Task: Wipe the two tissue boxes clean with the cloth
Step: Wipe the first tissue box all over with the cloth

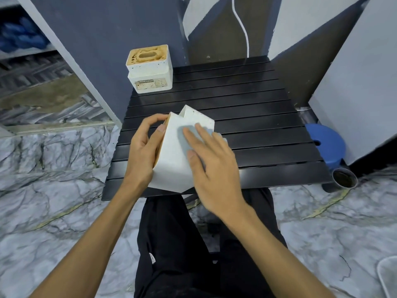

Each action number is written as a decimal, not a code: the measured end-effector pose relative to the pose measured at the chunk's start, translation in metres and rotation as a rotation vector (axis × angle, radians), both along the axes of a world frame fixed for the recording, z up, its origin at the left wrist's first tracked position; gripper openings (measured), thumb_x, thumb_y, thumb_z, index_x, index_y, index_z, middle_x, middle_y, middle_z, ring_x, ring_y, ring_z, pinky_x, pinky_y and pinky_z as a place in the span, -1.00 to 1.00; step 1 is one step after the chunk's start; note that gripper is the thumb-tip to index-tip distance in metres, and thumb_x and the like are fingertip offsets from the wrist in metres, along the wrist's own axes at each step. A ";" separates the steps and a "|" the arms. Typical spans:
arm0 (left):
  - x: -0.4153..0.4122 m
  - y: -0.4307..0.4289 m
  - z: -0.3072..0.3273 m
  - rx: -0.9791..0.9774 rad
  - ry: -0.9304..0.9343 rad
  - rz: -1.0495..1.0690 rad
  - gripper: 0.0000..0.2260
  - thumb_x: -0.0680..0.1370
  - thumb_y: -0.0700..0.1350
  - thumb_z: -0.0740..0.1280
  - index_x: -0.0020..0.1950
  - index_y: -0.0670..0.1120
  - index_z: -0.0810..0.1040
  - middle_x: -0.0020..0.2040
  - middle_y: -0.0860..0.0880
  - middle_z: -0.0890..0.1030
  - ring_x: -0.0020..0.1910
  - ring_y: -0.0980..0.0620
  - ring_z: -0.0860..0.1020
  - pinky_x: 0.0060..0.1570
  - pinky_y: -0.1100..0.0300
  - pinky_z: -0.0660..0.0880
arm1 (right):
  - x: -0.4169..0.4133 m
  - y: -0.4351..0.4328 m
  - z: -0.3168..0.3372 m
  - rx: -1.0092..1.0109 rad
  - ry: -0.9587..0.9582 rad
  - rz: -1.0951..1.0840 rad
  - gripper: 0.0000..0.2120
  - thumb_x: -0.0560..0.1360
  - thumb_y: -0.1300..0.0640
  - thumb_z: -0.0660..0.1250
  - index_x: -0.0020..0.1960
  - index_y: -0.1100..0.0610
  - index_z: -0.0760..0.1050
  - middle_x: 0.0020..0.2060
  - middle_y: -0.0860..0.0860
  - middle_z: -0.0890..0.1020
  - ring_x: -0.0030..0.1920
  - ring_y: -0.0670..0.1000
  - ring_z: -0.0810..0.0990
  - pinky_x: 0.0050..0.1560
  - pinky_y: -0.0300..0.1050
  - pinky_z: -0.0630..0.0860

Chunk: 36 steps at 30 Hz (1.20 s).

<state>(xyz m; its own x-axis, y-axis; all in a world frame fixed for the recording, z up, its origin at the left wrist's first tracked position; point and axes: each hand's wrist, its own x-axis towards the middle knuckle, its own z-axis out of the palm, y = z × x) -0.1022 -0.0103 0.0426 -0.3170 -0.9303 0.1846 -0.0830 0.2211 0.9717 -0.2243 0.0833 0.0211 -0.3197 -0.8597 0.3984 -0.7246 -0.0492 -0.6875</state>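
Left grip [141, 147]: fingers and thumb curled round the left edge of the near tissue box [171, 160], holding it tipped over the near edge of the worktop [247, 104]; I cannot tell whether its lower corner rests on anything. Right grip [212, 166]: clenching nothing, fingers laid out straight, pressing the cloth [182, 139] flat on the box's upward face.

Key relation: the box's long axis runs away from me, from the corner near my lap up to the far end; the unwiped stretch of this face lies below and left of the right grip, towards the left grip; judged next stroke: along that axis, towards me.

Far tissue box [150, 72]: upright, well ahead of both grips, slightly left, at the far left corner of the worktop; nearer the left grip; untouched by either.

Count: tissue boxes, two; cloth, one; grips, two, both on the near box.
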 end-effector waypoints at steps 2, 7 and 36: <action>0.000 0.000 0.000 0.002 -0.005 -0.005 -0.79 0.65 -0.10 0.23 0.26 -0.06 0.53 0.10 0.14 0.63 -0.09 0.14 0.56 -0.16 0.31 0.51 | 0.004 0.002 0.002 -0.003 0.057 0.030 -0.59 0.65 0.02 0.05 0.47 -0.02 0.37 0.48 -0.01 0.37 0.47 0.05 0.29 0.44 -0.06 0.15; -0.004 0.002 0.002 -0.007 -0.024 -0.017 -0.81 0.66 -0.12 0.24 0.25 -0.05 0.54 0.07 0.20 0.62 -0.11 0.19 0.53 -0.16 0.35 0.48 | -0.022 -0.033 0.005 0.002 -0.026 -0.012 -0.59 0.64 0.06 0.08 0.47 -0.02 0.38 0.46 0.01 0.40 0.44 0.03 0.33 0.46 0.05 0.23; -0.004 0.002 0.003 0.018 -0.017 -0.028 -0.79 0.66 -0.09 0.25 0.26 -0.07 0.54 0.09 0.15 0.62 -0.09 0.13 0.53 -0.15 0.33 0.48 | -0.040 -0.059 -0.005 0.049 -0.092 -0.014 -0.53 0.61 -0.06 -0.02 0.49 -0.09 0.31 0.49 -0.04 0.36 0.49 0.05 0.26 0.45 0.13 0.24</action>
<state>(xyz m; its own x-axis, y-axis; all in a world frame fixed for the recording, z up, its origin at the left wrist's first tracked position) -0.1062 -0.0087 0.0451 -0.3458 -0.9243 0.1617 -0.0939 0.2056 0.9741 -0.2640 0.0242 0.0164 -0.3648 -0.8728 0.3243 -0.6588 -0.0042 -0.7523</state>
